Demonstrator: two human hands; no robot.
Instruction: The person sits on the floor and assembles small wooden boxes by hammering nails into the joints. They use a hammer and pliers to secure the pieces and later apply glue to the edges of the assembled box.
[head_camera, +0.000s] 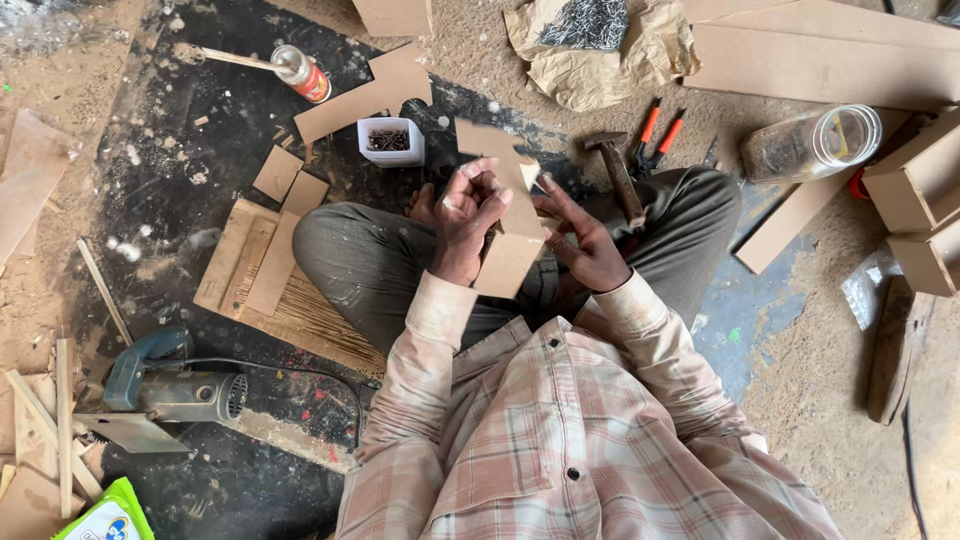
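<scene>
I sit cross-legged on the floor and hold a brown fibreboard piece (505, 262) in front of me, made of flat panels joined at an angle. My left hand (467, 215) is closed over its left side near the top. My right hand (578, 238) grips its right edge, fingers wrapped around the board. A hammer (617, 170) lies on my right knee, just beyond the right hand. A small white tub of nails (390, 140) stands on the floor past my left knee.
An electric circular saw (165, 392) lies at lower left. Board offcuts (262, 255) lie left of my knee. A glue bottle (301, 73), red-handled pliers (655, 135), a clear plastic jar (812, 143), nails on paper (590, 30) and fibreboard boxes (915, 185) surround me.
</scene>
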